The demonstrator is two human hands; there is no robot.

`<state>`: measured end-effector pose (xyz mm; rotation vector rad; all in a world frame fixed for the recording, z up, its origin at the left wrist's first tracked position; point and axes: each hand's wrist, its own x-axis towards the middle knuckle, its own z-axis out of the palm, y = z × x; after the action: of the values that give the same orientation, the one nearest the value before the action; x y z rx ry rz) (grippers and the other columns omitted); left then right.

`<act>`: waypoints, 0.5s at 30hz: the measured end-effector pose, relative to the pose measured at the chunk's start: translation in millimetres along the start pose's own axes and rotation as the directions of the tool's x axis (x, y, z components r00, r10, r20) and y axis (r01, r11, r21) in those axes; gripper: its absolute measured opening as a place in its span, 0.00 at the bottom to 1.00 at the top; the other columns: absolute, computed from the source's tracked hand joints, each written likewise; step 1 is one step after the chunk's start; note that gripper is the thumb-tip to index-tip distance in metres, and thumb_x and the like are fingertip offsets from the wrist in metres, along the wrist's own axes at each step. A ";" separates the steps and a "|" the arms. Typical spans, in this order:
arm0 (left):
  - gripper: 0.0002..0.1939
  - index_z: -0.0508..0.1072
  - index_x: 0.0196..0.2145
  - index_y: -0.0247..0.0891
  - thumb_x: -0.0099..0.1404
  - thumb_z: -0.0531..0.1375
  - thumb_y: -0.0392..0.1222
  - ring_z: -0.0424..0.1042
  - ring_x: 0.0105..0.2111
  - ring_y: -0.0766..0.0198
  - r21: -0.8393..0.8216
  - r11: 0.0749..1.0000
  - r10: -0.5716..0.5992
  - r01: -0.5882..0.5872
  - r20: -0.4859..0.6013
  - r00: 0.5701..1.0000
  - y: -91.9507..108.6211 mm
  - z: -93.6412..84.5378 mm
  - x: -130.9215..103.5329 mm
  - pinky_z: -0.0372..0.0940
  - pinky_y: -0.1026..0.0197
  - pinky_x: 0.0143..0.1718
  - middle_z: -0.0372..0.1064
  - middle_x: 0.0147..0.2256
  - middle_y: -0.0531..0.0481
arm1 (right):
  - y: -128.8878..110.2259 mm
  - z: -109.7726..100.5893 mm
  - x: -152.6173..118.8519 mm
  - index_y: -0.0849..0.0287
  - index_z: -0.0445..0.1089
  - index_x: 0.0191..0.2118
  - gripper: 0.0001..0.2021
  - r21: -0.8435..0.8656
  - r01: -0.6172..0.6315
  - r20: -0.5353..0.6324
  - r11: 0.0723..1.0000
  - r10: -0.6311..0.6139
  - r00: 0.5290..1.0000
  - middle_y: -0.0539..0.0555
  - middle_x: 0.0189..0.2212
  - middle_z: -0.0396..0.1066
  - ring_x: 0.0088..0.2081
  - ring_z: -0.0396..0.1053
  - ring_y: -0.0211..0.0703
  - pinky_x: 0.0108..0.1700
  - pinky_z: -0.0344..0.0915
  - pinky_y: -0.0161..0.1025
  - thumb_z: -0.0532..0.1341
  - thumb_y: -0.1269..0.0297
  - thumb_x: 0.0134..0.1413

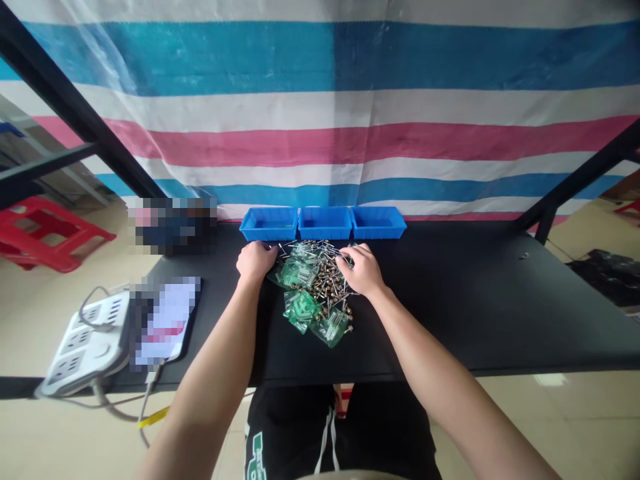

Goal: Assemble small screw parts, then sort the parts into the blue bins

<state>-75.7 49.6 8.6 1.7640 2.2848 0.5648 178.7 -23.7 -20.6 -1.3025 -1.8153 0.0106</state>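
White power strip at far left, tablet just beside it, screen pixelated. Your left hand sits at left edge of pile, fingers curled, can't tell if they're gripping anything. Three blue bins side by side behind pile. Green-tinted bags up front, loose metal screws mostly right of them. Your right hand is bent over pile's right side, grip kinda unclear too. All on black table.
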 end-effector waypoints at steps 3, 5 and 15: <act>0.17 0.79 0.34 0.34 0.55 0.59 0.49 0.73 0.44 0.33 0.010 0.999 -0.034 0.034 0.009 0.999 3.0 3.2 -2.8 0.67 0.42 0.40 0.74 0.42 0.27 | -2.5 -1.4 -1.2 0.57 0.75 0.39 0.10 0.004 -0.004 0.013 1.000 0.004 1.000 0.56 0.33 0.76 0.40 0.67 0.50 0.46 0.66 0.46 0.57 0.62 0.58; 0.20 0.78 0.37 0.31 0.57 0.57 0.49 0.72 0.46 0.32 0.020 0.998 -0.055 0.055 0.013 0.998 5.5 3.8 -5.0 0.66 0.41 0.41 0.73 0.43 0.23 | -3.2 -1.9 -2.1 0.57 0.75 0.39 0.09 0.007 -0.006 0.013 1.000 0.006 1.000 0.56 0.34 0.76 0.40 0.67 0.50 0.46 0.66 0.46 0.58 0.62 0.58; 0.14 0.74 0.33 0.35 0.64 0.52 0.44 0.69 0.46 0.44 -0.065 0.951 0.274 -0.303 -0.281 0.920 40.3 -3.3 -35.8 0.63 0.48 0.48 0.72 0.38 0.34 | -14.9 -8.9 4.5 0.58 0.74 0.41 0.09 0.000 0.029 0.027 1.000 -0.029 0.999 0.56 0.35 0.76 0.42 0.68 0.49 0.48 0.66 0.45 0.58 0.64 0.58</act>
<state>-31.8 23.3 25.7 2.0974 2.1136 1.0197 172.8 -31.0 -5.3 -1.2817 -1.8565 0.0118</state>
